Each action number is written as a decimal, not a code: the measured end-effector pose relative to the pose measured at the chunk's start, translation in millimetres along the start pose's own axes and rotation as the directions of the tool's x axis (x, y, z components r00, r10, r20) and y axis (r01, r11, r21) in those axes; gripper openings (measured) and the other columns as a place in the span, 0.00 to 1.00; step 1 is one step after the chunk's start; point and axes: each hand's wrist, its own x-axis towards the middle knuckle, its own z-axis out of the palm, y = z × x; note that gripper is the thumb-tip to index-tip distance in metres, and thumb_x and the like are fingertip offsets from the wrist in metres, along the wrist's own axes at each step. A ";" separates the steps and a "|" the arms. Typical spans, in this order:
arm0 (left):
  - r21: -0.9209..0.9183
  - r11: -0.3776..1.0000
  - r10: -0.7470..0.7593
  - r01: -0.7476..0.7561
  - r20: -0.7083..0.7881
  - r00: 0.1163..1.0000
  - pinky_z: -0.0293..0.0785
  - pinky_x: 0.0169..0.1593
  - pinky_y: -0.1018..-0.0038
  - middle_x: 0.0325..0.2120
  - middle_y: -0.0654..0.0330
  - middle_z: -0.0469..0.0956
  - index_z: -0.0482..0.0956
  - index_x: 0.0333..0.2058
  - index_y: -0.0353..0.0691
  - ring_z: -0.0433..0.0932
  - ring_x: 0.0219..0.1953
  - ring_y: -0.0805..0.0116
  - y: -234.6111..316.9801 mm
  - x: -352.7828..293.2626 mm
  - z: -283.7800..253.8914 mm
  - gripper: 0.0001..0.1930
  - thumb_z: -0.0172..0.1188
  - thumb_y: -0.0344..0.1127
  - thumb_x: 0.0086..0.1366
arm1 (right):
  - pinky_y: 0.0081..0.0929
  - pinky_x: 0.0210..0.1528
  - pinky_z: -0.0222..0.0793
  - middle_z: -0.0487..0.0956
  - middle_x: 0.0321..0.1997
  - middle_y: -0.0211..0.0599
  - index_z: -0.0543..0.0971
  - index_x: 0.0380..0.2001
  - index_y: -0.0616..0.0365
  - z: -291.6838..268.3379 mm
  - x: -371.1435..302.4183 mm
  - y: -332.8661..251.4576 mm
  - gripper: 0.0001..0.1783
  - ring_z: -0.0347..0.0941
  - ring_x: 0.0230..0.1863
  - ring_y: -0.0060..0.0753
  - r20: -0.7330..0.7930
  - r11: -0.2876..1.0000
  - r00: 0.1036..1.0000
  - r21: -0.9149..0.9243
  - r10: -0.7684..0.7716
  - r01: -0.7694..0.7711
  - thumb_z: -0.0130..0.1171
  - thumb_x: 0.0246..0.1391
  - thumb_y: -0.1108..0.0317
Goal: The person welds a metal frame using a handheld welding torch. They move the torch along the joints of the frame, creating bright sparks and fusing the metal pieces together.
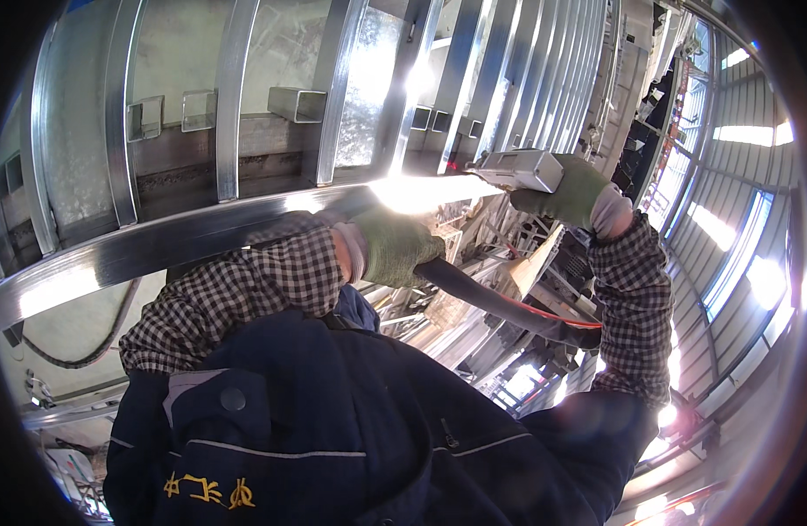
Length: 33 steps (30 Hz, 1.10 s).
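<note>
My left hand, in a green knitted glove, is closed around the end of a thick dark sleeved hose beside the long metal rail. The hose runs off to the right, past my right forearm, with a thin orange-red line along it. Farther right, my gloved right hand grips a silver box-shaped piece against the rail's right end; its exact kind cannot be made out. White glare covers the shiny rail between the two hands. A small red light shows just left of the silver piece.
Parallel metal bars stand off the rail's far side. Short square tube ends show between them. A dark cable loops at the left below the rail. Metal parts lie beneath my arms, and a ribbed wall rises at right.
</note>
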 end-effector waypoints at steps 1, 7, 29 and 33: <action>-0.008 1.000 0.024 -0.024 -0.024 0.999 0.83 0.46 0.56 0.36 0.59 0.87 0.81 0.44 0.49 0.88 0.42 0.51 -1.2 -0.3 1.4 0.12 0.68 0.45 0.66 | 0.40 0.58 0.80 0.89 0.52 0.44 0.85 0.58 0.46 0.4 -0.2 -0.7 0.28 0.86 0.53 0.49 0.000 1.000 1.000 -0.018 0.018 -0.018 0.73 0.58 0.47; -0.010 1.000 -0.028 0.029 0.019 0.999 0.81 0.47 0.57 0.34 0.60 0.87 0.84 0.41 0.50 0.87 0.40 0.53 1.0 0.2 4.4 0.10 0.72 0.43 0.64 | 0.39 0.58 0.80 0.89 0.52 0.43 0.85 0.59 0.47 5.4 1.8 5.9 0.30 0.87 0.53 0.46 -0.027 0.992 0.999 0.117 -0.044 0.047 0.74 0.57 0.46; -0.001 0.993 -0.117 0.118 0.086 0.989 0.81 0.45 0.59 0.33 0.63 0.86 0.85 0.41 0.54 0.87 0.39 0.57 22.5 -0.8 0.8 0.09 0.70 0.45 0.65 | 0.32 0.46 0.85 0.89 0.52 0.38 0.83 0.62 0.53 11.7 2.5 25.8 0.34 0.87 0.47 0.34 0.053 0.971 0.998 0.234 0.043 -0.055 0.80 0.56 0.52; -0.007 0.995 -0.103 0.104 0.072 0.992 0.81 0.45 0.58 0.33 0.63 0.87 0.85 0.41 0.54 0.87 0.40 0.57 22.1 -1.4 2.1 0.10 0.70 0.46 0.64 | 0.31 0.44 0.85 0.89 0.50 0.38 0.83 0.61 0.55 16.7 4.2 35.0 0.33 0.87 0.43 0.32 0.035 0.953 0.999 0.303 0.015 -0.025 0.80 0.56 0.52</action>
